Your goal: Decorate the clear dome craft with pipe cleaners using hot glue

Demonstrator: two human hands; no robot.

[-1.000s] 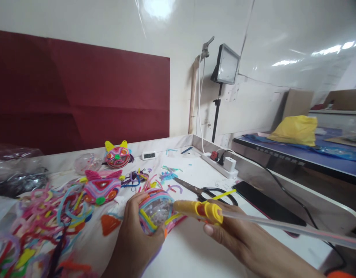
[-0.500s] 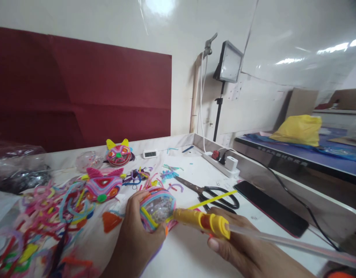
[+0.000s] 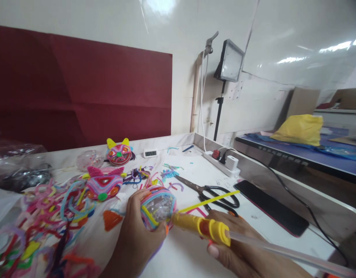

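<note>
I have my left hand (image 3: 134, 231) in half-curled grip around a clear ball (image 3: 160, 204) trimmed with pipe cleaners (image 3: 150, 217); my right hand (image 3: 244, 253) grips firmly a yellow glue gun (image 3: 192, 224).

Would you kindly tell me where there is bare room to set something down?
Mostly bare: between the scissors and power strip. Bare: between left hand and right hand, nearer than the glue gun. Crowded: the left side, with fuzzy strips and a pink-eared ornament.

A see-through ball (image 3: 160, 207) with fuzzy blue, pink and yellow stripes is in the near middle. On its right, a yellow glue gun (image 3: 192, 225) points left at it.
</note>
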